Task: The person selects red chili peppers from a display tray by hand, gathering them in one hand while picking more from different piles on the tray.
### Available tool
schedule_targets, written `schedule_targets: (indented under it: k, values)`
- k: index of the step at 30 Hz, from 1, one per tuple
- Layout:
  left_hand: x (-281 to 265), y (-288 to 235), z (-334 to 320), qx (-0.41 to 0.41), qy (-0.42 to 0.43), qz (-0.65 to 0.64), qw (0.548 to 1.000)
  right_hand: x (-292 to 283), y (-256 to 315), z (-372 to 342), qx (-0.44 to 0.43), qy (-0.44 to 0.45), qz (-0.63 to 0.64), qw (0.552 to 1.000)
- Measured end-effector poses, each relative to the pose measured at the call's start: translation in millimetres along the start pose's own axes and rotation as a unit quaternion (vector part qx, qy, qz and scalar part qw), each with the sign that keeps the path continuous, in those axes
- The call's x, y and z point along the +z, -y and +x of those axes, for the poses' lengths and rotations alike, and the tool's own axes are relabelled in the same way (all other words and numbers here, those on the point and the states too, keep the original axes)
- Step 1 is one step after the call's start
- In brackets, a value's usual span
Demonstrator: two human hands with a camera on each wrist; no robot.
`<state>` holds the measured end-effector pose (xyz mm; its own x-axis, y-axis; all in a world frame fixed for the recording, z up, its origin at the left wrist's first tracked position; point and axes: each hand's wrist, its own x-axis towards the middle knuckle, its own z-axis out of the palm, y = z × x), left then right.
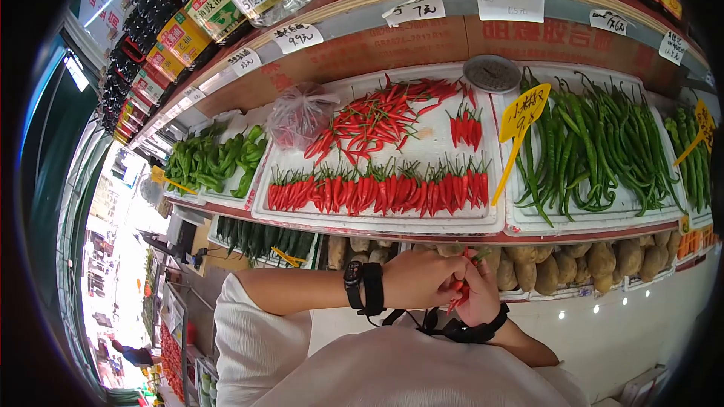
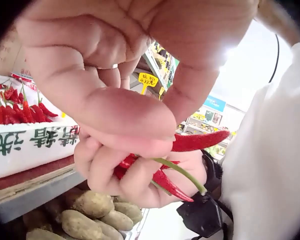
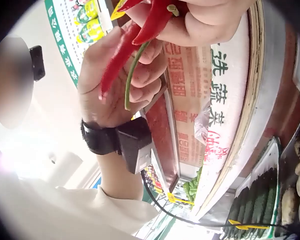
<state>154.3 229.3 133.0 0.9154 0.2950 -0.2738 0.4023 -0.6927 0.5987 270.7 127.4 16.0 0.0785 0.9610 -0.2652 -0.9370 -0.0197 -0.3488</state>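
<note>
In the head view both hands meet in front of the person's chest, just below the front edge of the chili tray. My right hand (image 1: 481, 298) curls its fingers round a few red chilies (image 1: 457, 294). Close against it, my left hand (image 1: 426, 280) pinches a red chili (image 2: 200, 141), its red end sticking out past the fingertips in the left wrist view. A green stem (image 2: 182, 174) and another red tip show below. On the white foam tray (image 1: 377, 220), red chilies (image 1: 377, 192) stand in a neat row, with a loose pile (image 1: 377, 117) behind.
A plastic bag (image 1: 302, 117) and a round metal dish (image 1: 492, 74) sit on the tray. Long green peppers (image 1: 596, 143) lie to the right, shorter ones (image 1: 215, 158) to the left. Potatoes (image 1: 596, 264) and cucumbers (image 1: 260, 240) fill the lower shelf. A bottle shelf (image 1: 339, 11) overhangs the back.
</note>
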Motion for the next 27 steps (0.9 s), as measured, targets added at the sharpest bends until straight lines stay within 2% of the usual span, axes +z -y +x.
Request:
schedule_targets:
  k: [3, 6, 10, 15, 18, 19, 21, 23, 26, 27]
  values:
    - [-3, -7, 4, -0.018, 0.010, -0.044, 0.999, 12, 1, 3, -0.051, -0.053, -0.043, 0.996]
    - [5, 3, 10, 0.002, -0.018, -0.090, 0.996, -3, 3, 7, -0.032, -0.050, -0.031, 0.998]
    - [-6, 4, 10, -0.035, 0.014, -0.136, 0.990, 8, 14, -1, -0.040, -0.045, -0.010, 0.998]
    - [-48, -1, 11, -0.056, -0.018, -0.177, 0.982, 1, 25, 1, -0.021, -0.066, -0.001, 0.998]
    - [-89, 20, 41, -0.065, -0.102, -0.257, 0.959, -2, 29, -4, -0.010, -0.059, -0.006, 0.998]
    - [-101, 35, 59, -0.075, -0.149, -0.203, 0.965, -2, 30, -5, -0.008, -0.052, -0.003, 0.999]
    - [-119, 84, 99, -0.092, -0.197, -0.278, 0.936, -3, 29, -8, -0.001, -0.044, 0.005, 0.999]
    - [-130, 123, 135, -0.138, -0.199, -0.238, 0.941, -4, 28, -12, 0.006, -0.045, 0.013, 0.999]
    - [-133, 175, 180, -0.246, -0.156, -0.211, 0.933, -20, 26, -17, 0.022, -0.028, -0.022, 0.999]
    - [-130, 184, 188, -0.227, -0.169, -0.232, 0.931, -26, 25, -18, 0.026, -0.028, -0.014, 0.999]
